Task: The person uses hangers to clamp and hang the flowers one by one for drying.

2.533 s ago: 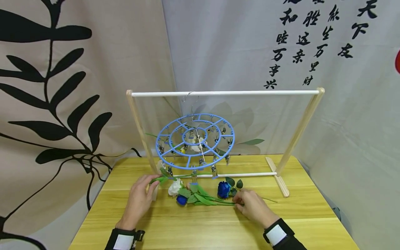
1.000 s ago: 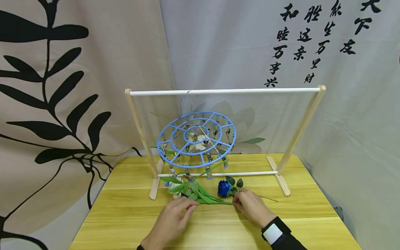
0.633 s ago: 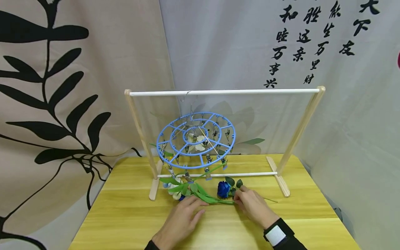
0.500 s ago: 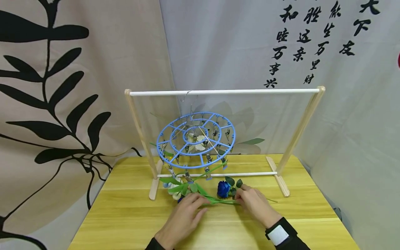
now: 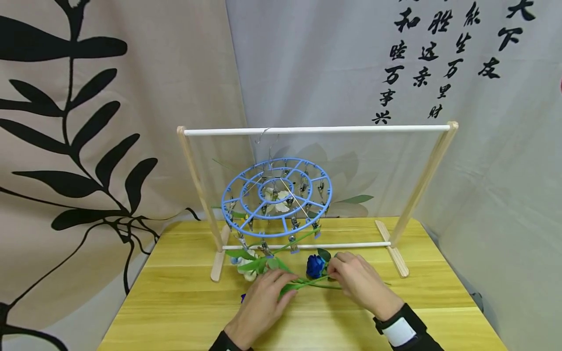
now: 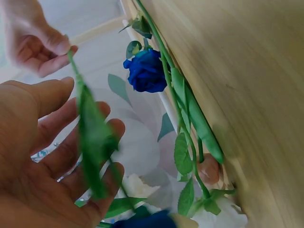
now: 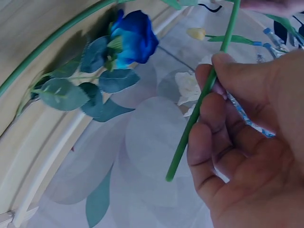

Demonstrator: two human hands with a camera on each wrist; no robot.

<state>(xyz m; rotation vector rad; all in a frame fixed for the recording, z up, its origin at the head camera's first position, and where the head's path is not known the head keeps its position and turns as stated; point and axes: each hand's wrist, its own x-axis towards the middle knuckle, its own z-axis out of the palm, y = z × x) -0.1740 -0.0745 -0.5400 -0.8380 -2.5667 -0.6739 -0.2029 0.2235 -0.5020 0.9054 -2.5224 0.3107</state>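
Observation:
Between thumb and fingers my right hand [image 5: 362,282] pinches the green stem [image 7: 190,123] of a blue flower, whose cut end sticks out past the fingers. My left hand [image 5: 265,302] has its fingers loosely spread behind that flower's leaves [image 6: 95,137], thumb apart from them. The bloom [image 6: 147,221] shows blue at the bottom of the left wrist view; in the head view only a bit of it peeks out left of my left hand. On the table beyond lie a blue rose [image 5: 315,266], further green stems and a white flower [image 5: 248,268].
A blue round clip hanger [image 5: 276,234] hangs from a rack's white top bar [image 5: 351,129], its clips low over the flowers. A green stem [image 5: 303,237] is by the clips. Wooden rack posts [image 5: 423,185] stand on both sides, with a printed curtain behind.
My left hand has come from beside the rack's left foot rightward to the stems. My right hand has raised one blue flower's stem off the pile, and its bloom has shifted toward me.

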